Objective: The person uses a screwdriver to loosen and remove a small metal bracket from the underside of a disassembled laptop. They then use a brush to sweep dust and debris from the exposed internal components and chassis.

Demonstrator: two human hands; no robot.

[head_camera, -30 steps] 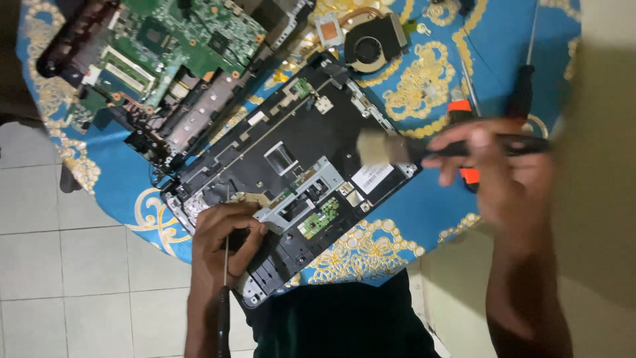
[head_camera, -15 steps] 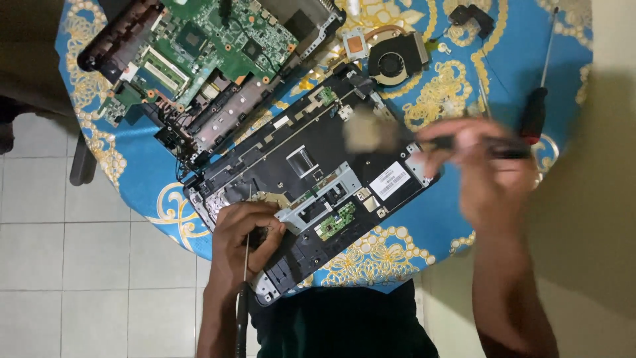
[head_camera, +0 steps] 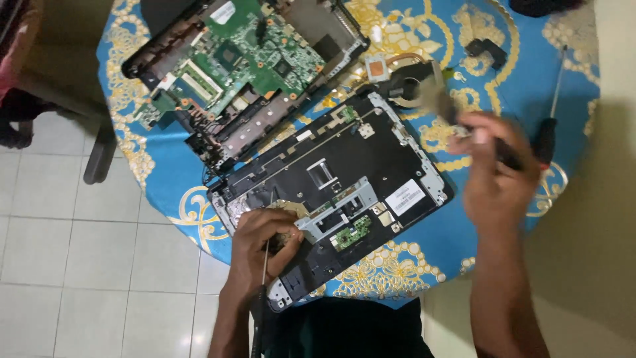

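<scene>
A black laptop cover (head_camera: 371,156) lies inside-up on the blue and gold tablecloth (head_camera: 530,40). My left hand (head_camera: 262,242) rests on its near left corner and grips a thin screwdriver (head_camera: 265,262), whose shaft points up at the cover. My right hand (head_camera: 493,176) hovers past the cover's right edge, shut on a dark-handled brush (head_camera: 440,99). The blurred bristles are close to the fan and copper heat pipe (head_camera: 404,79).
A laptop base with a green motherboard (head_camera: 245,66) lies at the table's far left. A second screwdriver (head_camera: 546,136) and a small black part (head_camera: 487,50) lie on the right. White floor tiles (head_camera: 79,265) show to the left below the table.
My right hand has swept the brush from over the cover's right part up and off its edge toward the fan. My left hand stays on the cover with the screwdriver.
</scene>
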